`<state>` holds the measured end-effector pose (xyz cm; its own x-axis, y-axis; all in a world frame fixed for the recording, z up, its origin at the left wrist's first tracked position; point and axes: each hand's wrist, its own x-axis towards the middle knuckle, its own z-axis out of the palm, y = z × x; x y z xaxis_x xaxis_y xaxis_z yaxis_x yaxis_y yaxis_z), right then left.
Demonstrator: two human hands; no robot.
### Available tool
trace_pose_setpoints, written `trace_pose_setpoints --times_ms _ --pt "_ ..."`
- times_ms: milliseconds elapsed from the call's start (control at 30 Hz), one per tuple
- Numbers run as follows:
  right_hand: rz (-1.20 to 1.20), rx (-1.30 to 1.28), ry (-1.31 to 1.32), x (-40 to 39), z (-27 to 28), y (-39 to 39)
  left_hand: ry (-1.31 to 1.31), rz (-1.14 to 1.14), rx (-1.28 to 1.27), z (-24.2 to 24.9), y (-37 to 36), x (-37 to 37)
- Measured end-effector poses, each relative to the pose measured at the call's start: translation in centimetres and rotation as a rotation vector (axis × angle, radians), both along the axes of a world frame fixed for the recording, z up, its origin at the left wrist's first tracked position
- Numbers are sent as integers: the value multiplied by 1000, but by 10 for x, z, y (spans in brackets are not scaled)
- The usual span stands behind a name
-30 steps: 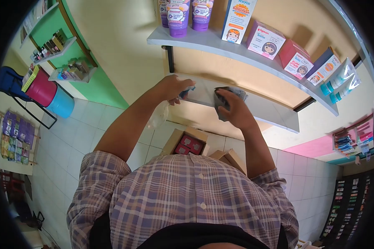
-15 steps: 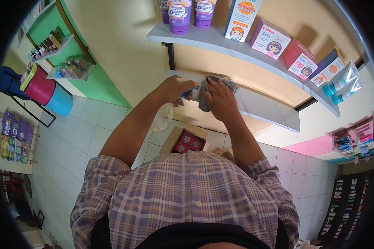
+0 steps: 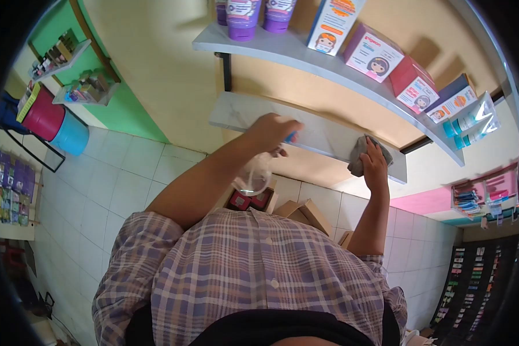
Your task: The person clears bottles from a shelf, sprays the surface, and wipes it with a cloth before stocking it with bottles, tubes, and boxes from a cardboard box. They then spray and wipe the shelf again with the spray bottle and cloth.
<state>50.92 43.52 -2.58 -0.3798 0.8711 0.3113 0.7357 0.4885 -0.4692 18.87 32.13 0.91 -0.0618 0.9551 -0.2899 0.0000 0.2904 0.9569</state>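
My left hand (image 3: 273,135) is closed around the neck of a clear spray bottle (image 3: 254,175), whose blue and white top shows only partly between the fingers. The bottle hangs in front of the lower grey shelf (image 3: 320,138). On the right, my right hand (image 3: 373,163) presses a grey cloth (image 3: 358,154) against that shelf near its right end. My fingers lie over the cloth, and part of it bunches up on both sides of them.
Above, an upper shelf (image 3: 305,60) carries purple tubes (image 3: 242,20), several boxes (image 3: 373,53) and teal-capped tubes (image 3: 464,128). Open cardboard boxes (image 3: 308,214) stand on the tiled floor below. Further left are a pink and a blue bin (image 3: 70,134).
My right hand has slid the grey cloth rightward along the lower shelf, away from the bottle. My left hand, with the spray bottle, has shifted slightly right and down.
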Motion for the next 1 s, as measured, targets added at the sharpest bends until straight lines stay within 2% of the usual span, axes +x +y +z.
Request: trace_pose_setpoints --times_ms 67,100,167,233,300,367,433,500,533,633,700,767,800,867,1000 --pt "-47 52 -126 -10 -1 -1 -63 34 30 -3 -13 -21" --pt "35 247 -157 -11 -23 11 -127 78 53 -4 -22 -32" --pt "267 498 -439 -36 -18 3 -201 190 97 0 -42 -47" --pt "242 471 -217 -80 -40 -4 -217 233 105 -3 -56 -63" --pt "351 499 -275 -131 -18 -31 -234 279 114 -6 -68 -76" --pt "434 444 -404 -180 -26 -38 -282 366 180 -16 -76 -86" --pt "454 434 -256 -237 -42 -44 -345 393 203 -25 -83 -91" --pt "478 340 -177 -261 -21 -64 -408 423 241 -35 -82 -92" --pt "504 246 -105 -267 -12 -72 -463 446 263 -39 -86 -95" --pt "511 264 -133 -251 -14 -72 -520 481 282 -52 -100 -105" --pt "418 354 -271 -214 -22 -63 -516 494 280 -61 -108 -110" --pt "360 457 -533 -172 -24 -45 -443 485 294 -69 -115 -115" --pt "368 467 -531 -174 -20 -50 -442 494 303 -68 -117 -117" --pt "185 211 -278 -174 -13 -58 -483 506 287 -69 -120 -112" --pt "304 274 -272 -237 -14 -68 -500 588 369 -75 -113 -105"
